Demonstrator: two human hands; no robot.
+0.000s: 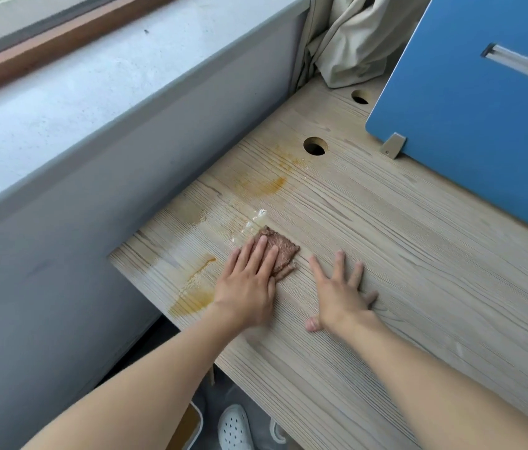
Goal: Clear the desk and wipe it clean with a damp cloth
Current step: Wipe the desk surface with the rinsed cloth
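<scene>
A small brown cloth (283, 250) lies flat on the pale wooden desk (402, 254). My left hand (248, 280) presses down on the cloth with straight fingers, covering its near half. My right hand (342, 292) rests flat on the bare wood just to the right, fingers spread, holding nothing. Orange-brown stains (262, 186) mark the desk beyond the cloth, and another stain (193, 292) sits left of my left hand near the desk's corner. A few white foamy blobs (254, 220) lie just past the cloth.
A blue divider panel (470, 102) stands along the desk's right side on a metal bracket (394, 145). Two cable holes (315, 146) are cut into the far end. A grey windowsill wall (110, 177) borders the left edge. Beige curtain (350, 37) bunches at the far corner.
</scene>
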